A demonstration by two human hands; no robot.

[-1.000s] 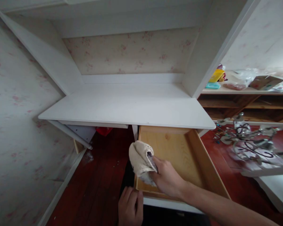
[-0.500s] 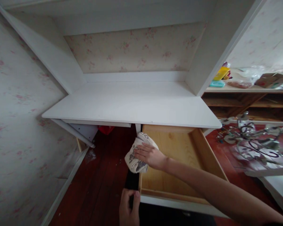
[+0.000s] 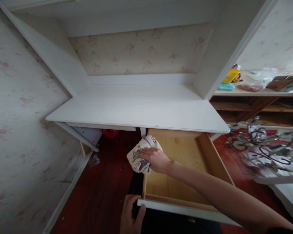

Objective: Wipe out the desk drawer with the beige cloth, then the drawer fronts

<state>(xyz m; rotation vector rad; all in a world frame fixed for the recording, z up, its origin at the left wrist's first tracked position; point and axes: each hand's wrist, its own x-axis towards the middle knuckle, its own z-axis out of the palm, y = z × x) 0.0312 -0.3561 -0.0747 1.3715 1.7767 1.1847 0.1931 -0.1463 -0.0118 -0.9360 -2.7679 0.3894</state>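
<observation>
My right hand [image 3: 156, 159] presses a pale cloth with dark print [image 3: 139, 159] over the top of the drawer's left side wall, fingers laid across the bunched fabric. The wooden drawer [image 3: 180, 182] is pulled out from under the white desk, and its light wood bottom is bare. At the near left corner, my left hand [image 3: 132, 216] grips the white drawer front [image 3: 166, 207], with fingers behind it and the thumb on the near side. The cloth hides part of the side wall, and my right forearm crosses above the drawer.
A white desktop [image 3: 141, 104] with a hutch stands against floral wallpaper [image 3: 136, 52]. On the right, a chandelier [image 3: 266, 139] lies on the red floor [image 3: 95, 195] before a low wooden shelf [image 3: 234, 103] holding bags and a cardboard box [image 3: 284, 83].
My right hand and the cloth have slid slightly toward the desk along the drawer's side wall. My left hand has shifted a little down and left, uncovering the drawer front's corner.
</observation>
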